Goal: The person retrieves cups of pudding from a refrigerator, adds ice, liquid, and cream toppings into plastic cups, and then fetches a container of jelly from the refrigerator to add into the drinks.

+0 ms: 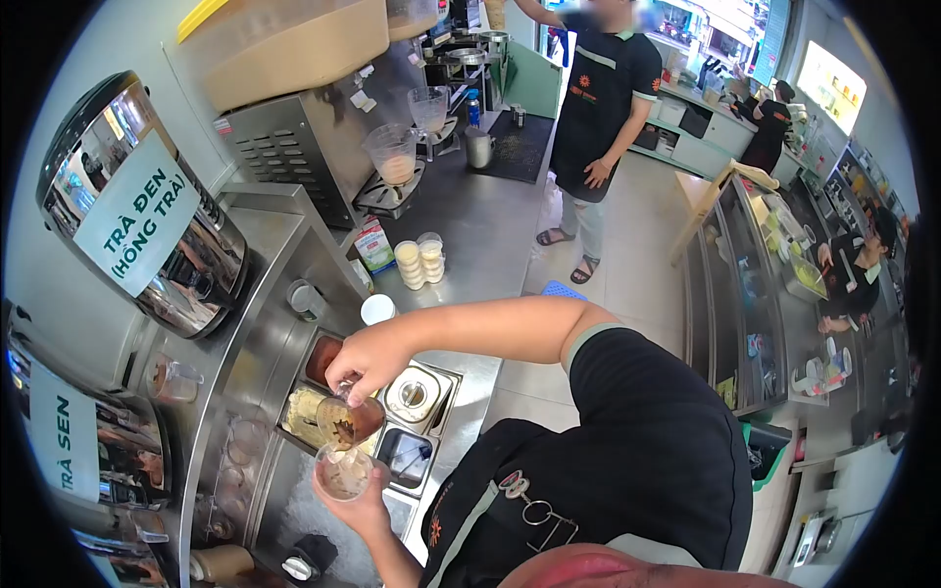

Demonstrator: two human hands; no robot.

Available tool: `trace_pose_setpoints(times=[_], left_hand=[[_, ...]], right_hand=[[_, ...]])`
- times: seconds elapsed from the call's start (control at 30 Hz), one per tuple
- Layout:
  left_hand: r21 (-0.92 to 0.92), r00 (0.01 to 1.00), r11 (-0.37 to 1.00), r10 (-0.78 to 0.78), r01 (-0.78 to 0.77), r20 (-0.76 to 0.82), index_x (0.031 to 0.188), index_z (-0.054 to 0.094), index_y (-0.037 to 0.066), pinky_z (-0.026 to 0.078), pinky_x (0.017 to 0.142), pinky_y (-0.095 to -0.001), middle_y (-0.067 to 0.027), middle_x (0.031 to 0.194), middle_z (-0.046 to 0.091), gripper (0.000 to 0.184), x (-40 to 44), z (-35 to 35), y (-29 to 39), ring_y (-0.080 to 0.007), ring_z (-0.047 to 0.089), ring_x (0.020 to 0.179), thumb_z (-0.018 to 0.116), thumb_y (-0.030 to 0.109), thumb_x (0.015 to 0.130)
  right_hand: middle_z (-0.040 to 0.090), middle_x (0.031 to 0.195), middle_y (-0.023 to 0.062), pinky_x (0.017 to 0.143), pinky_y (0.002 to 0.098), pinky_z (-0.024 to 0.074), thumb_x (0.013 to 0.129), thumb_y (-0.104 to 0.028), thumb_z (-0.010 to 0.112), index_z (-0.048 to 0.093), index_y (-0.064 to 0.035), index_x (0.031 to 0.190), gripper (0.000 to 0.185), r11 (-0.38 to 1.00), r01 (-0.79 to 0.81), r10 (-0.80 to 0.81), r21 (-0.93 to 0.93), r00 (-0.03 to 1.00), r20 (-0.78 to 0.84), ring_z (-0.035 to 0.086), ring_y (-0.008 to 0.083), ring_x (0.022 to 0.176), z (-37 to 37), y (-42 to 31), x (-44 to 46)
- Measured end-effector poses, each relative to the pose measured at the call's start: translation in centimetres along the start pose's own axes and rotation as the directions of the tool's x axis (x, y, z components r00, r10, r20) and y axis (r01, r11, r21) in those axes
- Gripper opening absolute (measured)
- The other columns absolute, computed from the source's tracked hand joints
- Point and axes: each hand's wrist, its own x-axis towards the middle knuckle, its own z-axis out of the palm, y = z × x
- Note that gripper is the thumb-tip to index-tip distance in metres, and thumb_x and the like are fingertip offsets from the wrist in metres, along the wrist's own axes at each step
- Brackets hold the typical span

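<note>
My right hand (372, 359) grips a small clear cup (365, 419) from above, tilted over the other cup. Something brown with darker bits shows inside it; I cannot tell exactly what. Just below, my left hand (361, 510) is wrapped around a clear plastic cup (343, 476) with pale, ice-like pieces in it. The tilted cup's lip is at the plastic cup's mouth. Under my hands is a steel counter with inset pans: one with yellowish contents (300, 412), one reddish-brown (321, 355), and a lidded steel pan (416, 394).
Ice (323, 514) lies in the well below my hands. Steel tea urns (147, 216) stand on the left. Stacked filled cups (420, 263), a white tub (377, 311) and blender jugs (392, 157) are further along the counter. A co-worker (603, 108) stands beyond; others are at right.
</note>
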Motion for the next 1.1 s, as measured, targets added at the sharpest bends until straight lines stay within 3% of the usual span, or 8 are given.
trace_pose_setpoints(times=[0.23, 0.3, 0.57, 0.6, 0.77, 1.03, 1.1], left_hand=[[-0.045, 0.997, 0.999, -0.022, 0.025, 0.068, 0.141, 0.035, -0.003, 0.034, 0.111, -0.0422, -0.017, 0.135, 0.046, 0.097, 0.2, 0.8, 0.9, -0.0282, 0.045, 0.127, 0.088, 0.006, 0.06], [-0.056, 0.996, 0.998, -0.009, 0.014, 0.09, 0.141, 0.035, -0.003, 0.034, 0.111, -0.042, -0.0168, 0.135, 0.046, 0.097, 0.4, 1.0, 1.0, -0.028, 0.045, 0.126, 0.088, 0.006, 0.061], [-0.1, 0.991, 0.995, 0.013, 0.0, 0.135, 0.14, 0.038, -0.004, 0.036, 0.109, -0.0409, -0.017, 0.133, 0.049, 0.095, 0.4, 2.4, 1.4, -0.0282, 0.048, 0.125, 0.088, 0.012, 0.061], [-0.068, 0.986, 0.998, 0.003, 0.009, 0.164, 0.139, 0.036, -0.004, 0.034, 0.11, -0.0419, -0.0166, 0.134, 0.047, 0.101, 0.7, 2.4, 1.3, -0.0284, 0.046, 0.124, 0.093, 0.021, 0.059], [-0.114, 0.98, 0.993, 0.027, -0.005, 0.195, 0.139, 0.035, -0.004, 0.035, 0.109, -0.0423, -0.0164, 0.133, 0.047, 0.104, 0.9, 3.3, 1.0, -0.0284, 0.047, 0.124, 0.094, 0.024, 0.059], [-0.152, 0.956, 0.988, 0.065, -0.021, 0.286, 0.137, 0.036, -0.004, 0.035, 0.109, -0.0419, -0.0173, 0.133, 0.048, 0.097, 1.8, 5.5, 1.5, -0.0281, 0.047, 0.123, 0.091, 0.011, 0.059], [-0.143, 0.95, 0.989, 0.079, -0.037, 0.303, 0.138, 0.036, -0.004, 0.035, 0.109, -0.0419, -0.0174, 0.133, 0.048, 0.096, 2.1, 6.1, 1.2, -0.0283, 0.048, 0.123, 0.09, 0.009, 0.059]], right_hand=[[0.066, 0.085, 0.0099, 0.068, 0.0385, 0.0479, 0.088, -0.031, 0.068, 0.063, -0.0028, 0.101, 0.031, 0.999, -0.031, 0.03, -0.026, 0.998, -0.047, 0.064, 0.024, 0.077, -0.3, -0.7, -1.8], [0.067, 0.085, 0.0124, 0.071, 0.0404, 0.0478, 0.089, -0.03, 0.067, 0.062, -0.0029, 0.102, 0.03, 0.996, -0.087, 0.086, -0.038, 0.996, -0.024, 0.064, 0.029, 0.08, -0.7, -1.3, -2.3], [0.066, 0.087, 0.0123, 0.073, 0.0393, 0.0477, 0.09, -0.029, 0.067, 0.061, -0.0019, 0.103, 0.031, 0.99, -0.136, 0.136, -0.02, 0.99, -0.039, 0.064, 0.0266, 0.082, -0.3, -1.1, -4.1], [0.066, 0.088, 0.0122, 0.073, 0.0391, 0.0478, 0.09, -0.029, 0.067, 0.061, -0.002, 0.103, 0.031, 0.993, -0.119, 0.117, -0.027, 0.991, -0.059, 0.064, 0.0265, 0.082, -0.6, -1.3, -4.5], [0.066, 0.088, 0.0129, 0.073, 0.0406, 0.0481, 0.09, -0.032, 0.066, 0.061, -0.0041, 0.104, 0.031, 0.986, -0.16, 0.154, -0.05, 0.982, -0.111, 0.064, 0.0284, 0.083, -1.3, -2.7, -6.5], [0.067, 0.086, 0.0124, 0.072, 0.0414, 0.0482, 0.089, -0.032, 0.068, 0.061, -0.0057, 0.102, 0.03, 0.978, -0.185, 0.159, -0.099, 0.961, -0.228, 0.064, 0.0296, 0.082, -1.9, -3.6, -9.5], [0.068, 0.088, 0.0137, 0.074, 0.041, 0.0492, 0.086, -0.029, 0.069, 0.063, -0.0013, 0.098, 0.03, 0.974, -0.217, 0.196, -0.062, 0.948, -0.25, 0.065, 0.0294, 0.084, -2.4, -4.1, -10.3]])
